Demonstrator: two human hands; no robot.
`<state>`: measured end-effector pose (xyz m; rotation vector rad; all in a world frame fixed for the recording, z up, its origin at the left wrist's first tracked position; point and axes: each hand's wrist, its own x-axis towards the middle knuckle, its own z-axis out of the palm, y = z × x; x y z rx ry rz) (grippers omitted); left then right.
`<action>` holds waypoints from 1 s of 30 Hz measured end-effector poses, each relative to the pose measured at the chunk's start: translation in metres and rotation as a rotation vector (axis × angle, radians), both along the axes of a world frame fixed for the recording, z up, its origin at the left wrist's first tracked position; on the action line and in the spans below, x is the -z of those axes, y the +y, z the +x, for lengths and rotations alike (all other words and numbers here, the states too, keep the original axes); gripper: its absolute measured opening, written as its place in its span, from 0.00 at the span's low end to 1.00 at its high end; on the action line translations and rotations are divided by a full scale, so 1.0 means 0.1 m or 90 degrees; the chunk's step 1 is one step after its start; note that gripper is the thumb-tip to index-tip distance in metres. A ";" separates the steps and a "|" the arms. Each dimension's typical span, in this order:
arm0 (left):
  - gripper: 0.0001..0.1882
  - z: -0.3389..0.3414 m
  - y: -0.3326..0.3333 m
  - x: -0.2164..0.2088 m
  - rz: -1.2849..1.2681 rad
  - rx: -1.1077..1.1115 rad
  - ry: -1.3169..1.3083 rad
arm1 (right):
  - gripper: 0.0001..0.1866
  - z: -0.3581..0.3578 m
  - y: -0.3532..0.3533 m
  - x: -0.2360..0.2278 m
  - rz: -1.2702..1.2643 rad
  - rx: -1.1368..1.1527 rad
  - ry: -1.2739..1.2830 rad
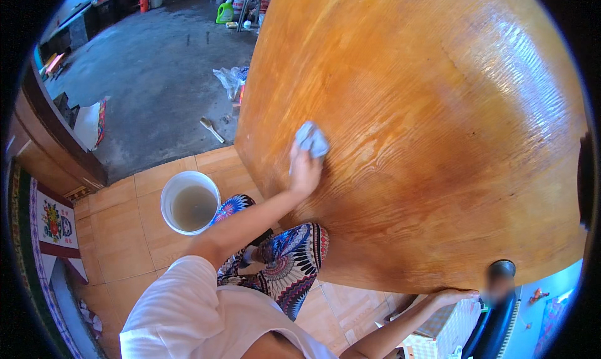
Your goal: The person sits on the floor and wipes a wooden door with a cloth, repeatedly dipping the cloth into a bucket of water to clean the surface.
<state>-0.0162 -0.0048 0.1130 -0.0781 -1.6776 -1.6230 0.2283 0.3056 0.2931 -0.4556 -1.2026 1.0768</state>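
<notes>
A large glossy wooden panel [400, 152], orange-brown with a wavy grain, fills the right side of the view. My left hand [305, 172] is closed round a crumpled grey-blue cloth [312, 140] and presses it against the panel near its left side. The cloth is slightly smeared by motion. At the panel's near edge, my right hand [454, 297] holds the rim with its fingers along it; part of that grip is hidden. Left of my knees, a white bucket [190, 202] of murky water stands on the tiles.
Orange tiles [119, 240] meet a dark grey floor [169, 77] beyond a doorway. On that floor lie a pale-handled brush [212, 130] and a plastic bag [230, 80]. A green jug [225, 12] stands farther back. A dark, partly blurred object [503, 269] adjoins the panel's near right edge.
</notes>
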 end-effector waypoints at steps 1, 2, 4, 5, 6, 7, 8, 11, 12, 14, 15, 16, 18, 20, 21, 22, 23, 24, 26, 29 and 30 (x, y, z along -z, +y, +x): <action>0.28 0.01 0.05 -0.40 0.008 0.014 0.072 | 0.46 0.07 0.02 0.00 -0.006 -0.002 0.002; 0.27 0.02 0.05 -0.77 0.002 0.074 0.114 | 0.45 0.13 0.06 0.02 -0.016 -0.007 0.003; 0.24 0.05 0.10 -1.46 -0.071 0.051 0.240 | 0.45 0.15 0.14 0.02 -0.010 0.025 0.006; 0.24 0.09 0.15 -1.75 -0.081 0.099 0.279 | 0.45 0.19 0.18 0.02 -0.004 0.046 0.007; 0.24 0.15 0.22 -1.97 -0.073 0.138 0.295 | 0.44 0.20 0.20 0.03 0.001 0.051 0.001; 0.26 0.16 0.21 -2.04 -0.146 0.084 0.323 | 0.44 0.16 0.21 0.05 0.010 0.048 -0.006; 0.27 0.15 0.20 -2.07 -0.220 0.031 0.351 | 0.43 0.13 0.22 0.07 0.019 0.047 -0.012; 0.28 0.10 0.28 -1.50 -0.241 -0.043 0.313 | 0.43 0.22 0.43 0.17 0.044 0.031 -0.015; 0.25 0.08 0.32 -1.20 -0.235 -0.044 0.298 | 0.43 0.24 0.49 0.18 0.042 0.032 -0.011; 0.22 0.11 0.36 -0.52 -0.236 -0.021 0.259 | 0.43 0.36 0.61 0.21 0.031 0.039 0.001; 0.21 0.13 0.21 -0.19 -0.257 -0.027 0.222 | 0.44 0.21 0.61 0.23 0.023 0.023 -0.010; 0.20 0.18 0.23 0.04 -0.243 -0.012 0.177 | 0.44 0.21 0.58 0.22 0.008 0.033 -0.010; 0.21 0.24 0.24 0.53 -0.229 0.003 0.062 | 0.44 0.19 0.51 0.17 -0.015 0.043 -0.010; 0.27 0.36 0.22 0.67 -0.165 -0.003 -0.078 | 0.46 0.08 0.53 0.19 -0.003 0.000 -0.019; 0.29 0.36 0.28 0.68 -0.142 -0.014 -0.115 | 0.47 0.04 0.51 0.17 0.013 0.011 -0.009; 0.30 0.34 0.32 0.69 -0.119 -0.026 -0.154 | 0.49 -0.01 0.48 0.16 0.028 0.020 0.001; 0.31 0.34 0.43 0.52 -0.104 -0.029 -0.128 | 0.49 0.06 0.33 0.11 0.010 0.015 -0.021; 0.31 0.32 0.48 0.23 -0.089 -0.033 -0.073 | 0.49 0.10 0.33 0.08 0.010 0.037 -0.025; 0.29 0.22 0.34 -0.45 -0.088 -0.067 0.019 | 0.49 0.00 0.30 0.11 -0.005 0.046 -0.040; 0.28 -0.01 0.29 -1.36 -0.116 -0.033 0.183 | 0.48 0.07 0.21 0.03 -0.018 0.056 -0.029; 0.24 -0.04 0.20 -1.69 -0.124 -0.020 0.239 | 0.48 0.03 0.23 0.05 -0.029 0.035 -0.026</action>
